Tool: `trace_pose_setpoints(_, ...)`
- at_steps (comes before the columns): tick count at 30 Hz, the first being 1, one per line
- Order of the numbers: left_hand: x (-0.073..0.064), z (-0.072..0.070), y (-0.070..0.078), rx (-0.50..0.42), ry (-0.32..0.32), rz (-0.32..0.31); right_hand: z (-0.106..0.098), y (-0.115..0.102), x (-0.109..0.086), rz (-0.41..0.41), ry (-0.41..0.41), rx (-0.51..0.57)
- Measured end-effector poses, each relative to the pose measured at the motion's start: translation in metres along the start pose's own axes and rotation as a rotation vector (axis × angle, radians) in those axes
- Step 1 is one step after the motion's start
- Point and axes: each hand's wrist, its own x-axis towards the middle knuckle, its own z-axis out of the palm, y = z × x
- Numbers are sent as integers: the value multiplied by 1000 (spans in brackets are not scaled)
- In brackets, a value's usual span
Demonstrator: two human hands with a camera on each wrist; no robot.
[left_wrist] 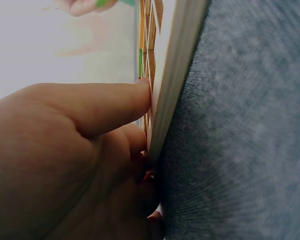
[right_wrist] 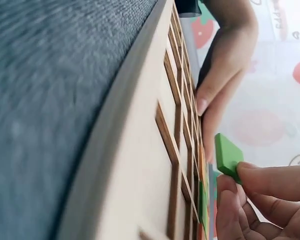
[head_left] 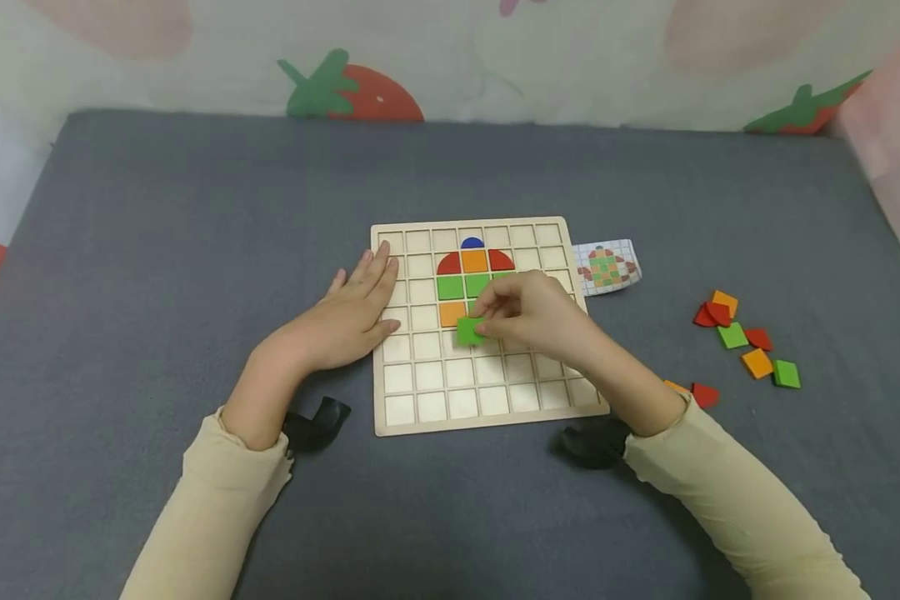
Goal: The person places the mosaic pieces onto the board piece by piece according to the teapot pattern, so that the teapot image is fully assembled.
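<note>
A wooden grid board [head_left: 412,400] lies on the grey cloth, some cells filled with coloured tiles. A blue half-round piece [head_left: 472,242] tops the pattern, above an orange square [head_left: 475,262] flanked by red curved pieces. Green squares [head_left: 450,287] fill the row below, partly hidden by my right hand [head_left: 536,317]. That hand pinches a green square tile [right_wrist: 229,156] between thumb and fingers, above the board beside an orange square [head_left: 452,314]. With fingers extended, my left hand [head_left: 348,321] rests on the board's left edge, thumb touching the rim [left_wrist: 167,75].
A printed pattern card [head_left: 607,267] sticks out at the board's right edge. Farther right lie loose tiles: red pieces [head_left: 712,314], orange squares [head_left: 757,363] and green ones [head_left: 786,374]. A strawberry-printed cloth [head_left: 570,67] borders the far edge of the grey surface [head_left: 195,208].
</note>
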Motion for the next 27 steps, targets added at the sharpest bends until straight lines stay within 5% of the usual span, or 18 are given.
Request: trace_pose_setpoints(27, 1, -1, 1, 4, -2, -3, 16, -6, 7, -31, -12, -191)
